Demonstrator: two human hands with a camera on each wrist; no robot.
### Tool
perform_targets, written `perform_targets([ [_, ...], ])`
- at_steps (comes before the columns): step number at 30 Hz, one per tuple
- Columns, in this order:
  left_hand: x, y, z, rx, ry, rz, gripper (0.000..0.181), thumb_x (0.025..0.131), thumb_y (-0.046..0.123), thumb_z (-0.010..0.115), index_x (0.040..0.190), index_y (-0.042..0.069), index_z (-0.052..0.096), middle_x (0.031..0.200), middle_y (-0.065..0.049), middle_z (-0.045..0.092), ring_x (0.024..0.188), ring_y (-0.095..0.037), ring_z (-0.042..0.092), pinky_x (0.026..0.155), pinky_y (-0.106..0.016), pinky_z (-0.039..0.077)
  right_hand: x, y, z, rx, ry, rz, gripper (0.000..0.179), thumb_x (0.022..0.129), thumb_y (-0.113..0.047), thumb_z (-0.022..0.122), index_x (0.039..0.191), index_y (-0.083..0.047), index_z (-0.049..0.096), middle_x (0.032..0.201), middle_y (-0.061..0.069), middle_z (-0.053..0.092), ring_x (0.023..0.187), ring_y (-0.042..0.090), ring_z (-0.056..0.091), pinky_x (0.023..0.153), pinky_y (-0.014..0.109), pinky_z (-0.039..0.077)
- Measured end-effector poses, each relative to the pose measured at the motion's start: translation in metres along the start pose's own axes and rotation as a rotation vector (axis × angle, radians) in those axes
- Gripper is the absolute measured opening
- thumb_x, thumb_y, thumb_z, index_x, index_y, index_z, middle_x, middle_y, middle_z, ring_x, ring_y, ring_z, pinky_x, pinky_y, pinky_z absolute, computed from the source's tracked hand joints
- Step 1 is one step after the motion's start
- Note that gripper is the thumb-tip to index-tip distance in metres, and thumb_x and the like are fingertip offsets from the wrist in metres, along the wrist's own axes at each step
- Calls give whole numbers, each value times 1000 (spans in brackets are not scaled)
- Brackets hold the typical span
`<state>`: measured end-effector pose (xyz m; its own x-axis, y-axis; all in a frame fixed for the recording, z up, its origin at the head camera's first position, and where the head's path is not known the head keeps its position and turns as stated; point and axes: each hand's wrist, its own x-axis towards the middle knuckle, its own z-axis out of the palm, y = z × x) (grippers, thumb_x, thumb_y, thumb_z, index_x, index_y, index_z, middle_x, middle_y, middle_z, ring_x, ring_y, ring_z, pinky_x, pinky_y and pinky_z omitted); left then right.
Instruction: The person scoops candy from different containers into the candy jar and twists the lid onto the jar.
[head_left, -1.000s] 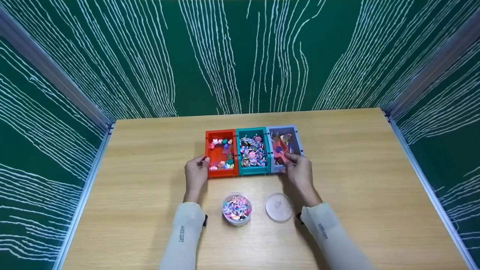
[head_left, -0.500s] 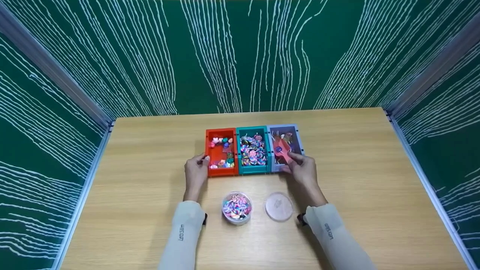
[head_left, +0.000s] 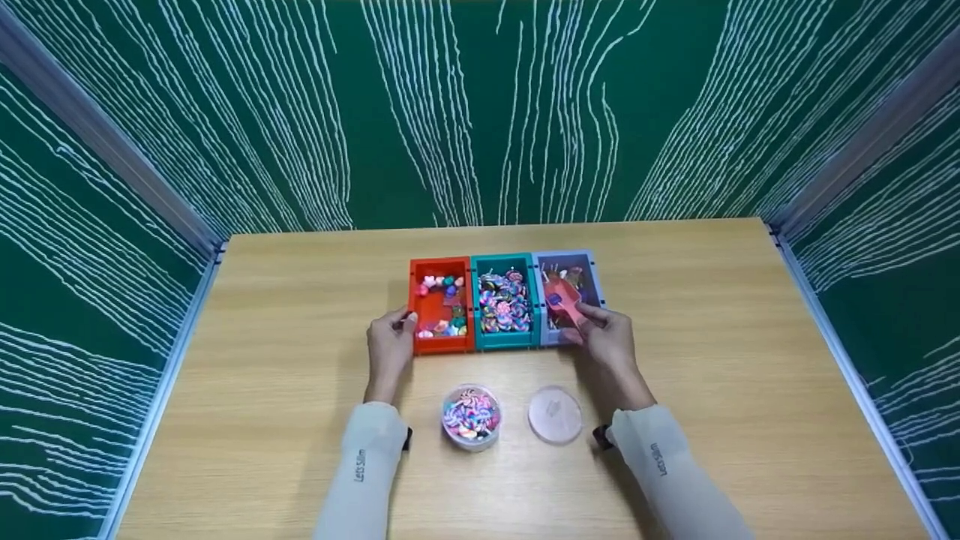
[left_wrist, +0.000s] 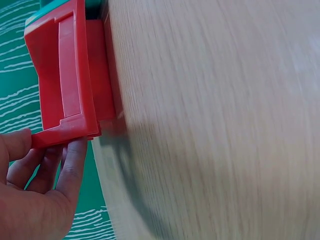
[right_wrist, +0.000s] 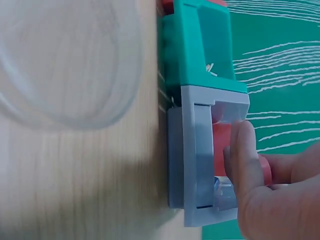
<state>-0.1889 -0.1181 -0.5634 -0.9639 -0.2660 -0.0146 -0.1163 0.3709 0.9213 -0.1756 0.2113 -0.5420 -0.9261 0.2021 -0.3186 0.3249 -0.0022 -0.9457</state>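
Along both sleeves [head_left: 367, 435] runs "Lets Slim", apparently; hands [head_left: 390, 345] hold red box [head_left: 444, 346], scoop [head_left: 568, 300].

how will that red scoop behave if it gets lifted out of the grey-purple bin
The red scoop is probably stiff: it looks like plastic, with no sag beyond the right hand. It is likely light, since it looks thin. A small dark-blue piece seems to lie on it, so tilting might drop that piece.

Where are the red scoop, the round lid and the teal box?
Red scoop [head_left: 567, 299], head view: on its bowl.
Round lid [head_left: 555, 417], head view: middle of its flat face.
Teal box [head_left: 507, 342], head view: front wall, nearest the person.
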Motion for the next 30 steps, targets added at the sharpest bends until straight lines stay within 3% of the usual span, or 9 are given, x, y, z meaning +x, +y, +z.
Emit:
perform_targets([
  [5, 0, -1, 1, 5, 4, 8, 30, 103, 3, 65, 131, -8, 69, 116, -25, 76, 99, -33, 71, 89, -45, 59, 6, 3, 7, -176, 34, -127, 35, 105, 9, 50, 138, 12, 62, 127, 38, 66, 69, 8, 73, 69, 19, 61],
  [7, 0, -2, 1, 12, 16, 25, 29, 102, 3, 65, 128, -8, 71, 112, -25, 76, 97, -33, 71, 86, -44, 60, 7, 3, 8, -164, 33, -129, 35, 105, 10, 49, 138, 14, 61, 129, 39, 64, 70, 8, 74, 70, 19, 61],
  [13, 0, -3, 2, 9, 33, 43, 28, 101, 2, 67, 125, -9, 72, 107, -24, 77, 93, -33, 72, 84, -44, 60, 9, 3, 2, 29, -2, -32, 39, 107, 9, 45, 144, 15, 53, 136, 43, 58, 73, 11, 77, 76, 22, 62],
  [20, 0, -2, 2, 6, 27, 38, 29, 101, 1, 66, 128, -9, 70, 111, -26, 76, 96, -35, 72, 88, -48, 60, 9, 7, 7, -133, 32, -141, 35, 106, 9, 50, 139, 14, 60, 127, 39, 65, 72, 11, 76, 72, 21, 62],
  [22, 0, -2, 2, 7, 27, 36, 30, 101, 1, 66, 128, -9, 70, 112, -26, 76, 97, -35, 73, 90, -48, 60, 9, 6, 6, -124, 24, -124, 36, 106, 8, 50, 140, 13, 59, 127, 39, 65, 72, 10, 76, 72, 21, 62],
  [27, 0, -2, 1, 5, 24, 11, 30, 101, 1, 66, 129, -9, 70, 115, -26, 76, 100, -36, 72, 93, -48, 59, 9, 2, 2, 26, 16, 12, 41, 108, 8, 43, 147, 9, 55, 135, 38, 61, 75, 10, 75, 77, 21, 62],
  [30, 1, -2, 1, -2, 17, -6, 30, 102, 2, 66, 130, -8, 69, 117, -26, 75, 101, -35, 71, 94, -48, 59, 10, 2, 2, -17, 8, -4, 41, 108, 8, 44, 147, 9, 55, 137, 37, 61, 76, 11, 75, 78, 22, 62],
])
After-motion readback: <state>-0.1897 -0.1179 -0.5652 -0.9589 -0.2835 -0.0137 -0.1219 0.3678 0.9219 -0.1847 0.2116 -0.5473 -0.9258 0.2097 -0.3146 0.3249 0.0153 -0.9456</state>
